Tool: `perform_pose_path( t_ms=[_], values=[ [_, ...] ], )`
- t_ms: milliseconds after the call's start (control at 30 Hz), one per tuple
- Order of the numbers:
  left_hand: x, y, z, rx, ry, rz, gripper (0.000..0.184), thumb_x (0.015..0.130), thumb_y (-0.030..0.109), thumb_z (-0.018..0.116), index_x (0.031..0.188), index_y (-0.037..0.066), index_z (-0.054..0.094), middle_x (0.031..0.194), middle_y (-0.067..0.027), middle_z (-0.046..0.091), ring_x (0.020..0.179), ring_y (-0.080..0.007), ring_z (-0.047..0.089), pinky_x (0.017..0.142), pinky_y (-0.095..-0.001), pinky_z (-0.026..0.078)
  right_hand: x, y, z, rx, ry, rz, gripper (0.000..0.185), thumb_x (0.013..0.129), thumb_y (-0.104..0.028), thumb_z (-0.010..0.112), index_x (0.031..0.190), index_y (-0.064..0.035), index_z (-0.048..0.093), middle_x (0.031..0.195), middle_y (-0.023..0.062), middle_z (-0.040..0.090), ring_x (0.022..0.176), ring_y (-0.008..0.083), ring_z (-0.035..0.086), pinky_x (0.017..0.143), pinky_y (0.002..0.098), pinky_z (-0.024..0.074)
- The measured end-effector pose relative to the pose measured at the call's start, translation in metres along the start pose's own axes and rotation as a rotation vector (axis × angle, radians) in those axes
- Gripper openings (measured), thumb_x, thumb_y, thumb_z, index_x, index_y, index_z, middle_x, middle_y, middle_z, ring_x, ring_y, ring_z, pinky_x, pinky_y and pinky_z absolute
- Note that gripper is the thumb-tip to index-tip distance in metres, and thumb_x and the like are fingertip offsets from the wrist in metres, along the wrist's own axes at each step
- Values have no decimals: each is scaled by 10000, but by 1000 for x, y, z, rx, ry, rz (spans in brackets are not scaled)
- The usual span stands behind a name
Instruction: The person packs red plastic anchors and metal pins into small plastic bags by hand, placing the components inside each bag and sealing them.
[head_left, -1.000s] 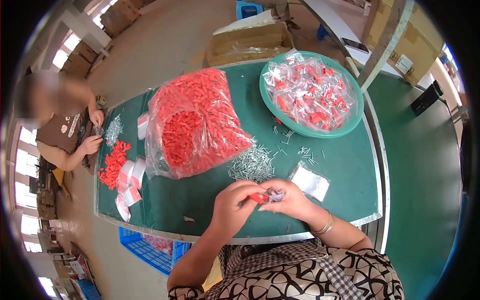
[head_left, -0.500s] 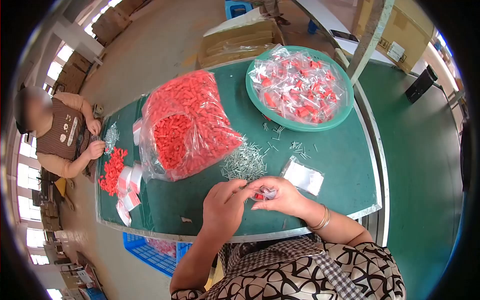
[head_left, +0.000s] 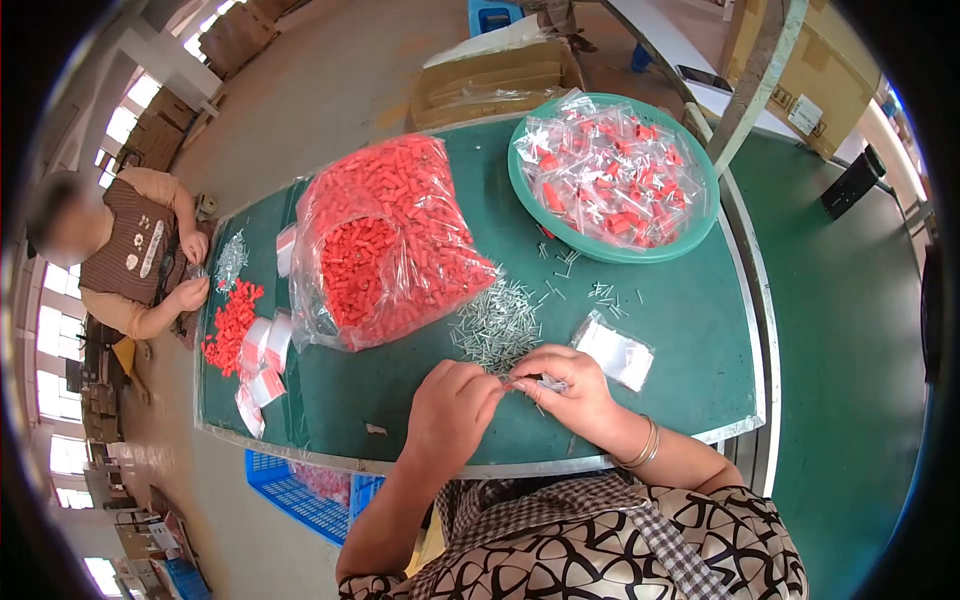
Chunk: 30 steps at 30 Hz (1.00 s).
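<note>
My left hand [head_left: 448, 412] and my right hand [head_left: 575, 395] meet near the front of the green table. Between them is a small clear plastic bag [head_left: 551, 383], mostly hidden by my fingers. The right hand is closed around the bag, while the left fingertips pinch its edge. Just beyond my hands lies a pile of metal screws [head_left: 497, 325]. A flat stack of clear bags [head_left: 614, 350] rests beyond my right hand.
A big clear sack of red plastic plugs [head_left: 385, 240] stands left of centre. At the back right is a green basin [head_left: 640, 252] of filled bags. Across the left end, another person [head_left: 130, 245] works beside red plugs [head_left: 230, 325]. A metal post [head_left: 757, 85] rises at right.
My left fingertips have come together with the right ones at the bag's edge. The red contents seen in the bag before are now hidden. The view has shifted slightly.
</note>
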<state>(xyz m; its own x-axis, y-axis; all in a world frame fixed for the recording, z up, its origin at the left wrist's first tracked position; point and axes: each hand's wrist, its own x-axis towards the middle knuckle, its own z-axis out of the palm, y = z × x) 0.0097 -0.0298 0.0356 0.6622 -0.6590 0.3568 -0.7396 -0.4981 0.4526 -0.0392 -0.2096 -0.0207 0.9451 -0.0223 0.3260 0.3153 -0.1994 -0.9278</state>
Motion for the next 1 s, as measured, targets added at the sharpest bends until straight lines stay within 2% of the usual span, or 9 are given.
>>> perform_pose_path(
  t_ms=[200,300,400,500,600,900,1000],
  values=[
    [-1,2,3,-106,-8,-63,165,707,15,738,800,55,608,765,-71,586,693,-248,572,612,-335,471,0,-5,-3,17,-51,59,107,808,-77,693,912,-56,678,863,97,659,787,259,653,682,334,510],
    [-5,1,3,-254,-79,-294,169,721,-9,735,802,44,597,764,-59,583,678,-186,568,616,-294,467,-1,-3,-3,16,-43,54,91,816,-75,680,905,-58,676,853,95,653,781,258,648,676,332,504],
    [-8,3,4,-381,-16,-408,173,735,-24,724,853,35,612,772,-43,584,685,-123,547,628,-262,457,-1,-7,-4,19,-39,89,79,819,-70,673,897,-57,673,845,94,650,788,254,646,684,329,501],
    [-10,1,12,-528,81,-446,165,742,-30,712,877,24,636,785,-37,588,689,-104,536,629,-250,446,-1,-8,-5,28,-38,131,79,815,-66,672,894,-56,672,836,93,647,797,250,645,696,326,499],
    [-7,3,8,-454,-8,-387,149,744,-30,710,874,19,655,776,-35,585,674,-106,522,620,-235,430,-2,-8,-3,44,-48,122,83,807,-59,671,889,-56,670,839,93,648,799,245,645,703,327,498],
    [-9,6,14,-480,8,-475,102,735,-38,709,793,15,645,744,-19,577,615,-81,479,557,-223,385,-2,-4,-1,59,-83,117,83,793,-52,673,876,-56,669,838,84,650,793,231,648,703,323,499],
    [-12,1,15,-499,-25,-491,104,756,-27,707,828,11,642,769,-10,583,639,-63,486,571,-216,394,-2,-3,-1,120,-76,115,80,790,-42,671,870,-48,668,832,82,648,788,221,646,700,319,496]
  ],
)
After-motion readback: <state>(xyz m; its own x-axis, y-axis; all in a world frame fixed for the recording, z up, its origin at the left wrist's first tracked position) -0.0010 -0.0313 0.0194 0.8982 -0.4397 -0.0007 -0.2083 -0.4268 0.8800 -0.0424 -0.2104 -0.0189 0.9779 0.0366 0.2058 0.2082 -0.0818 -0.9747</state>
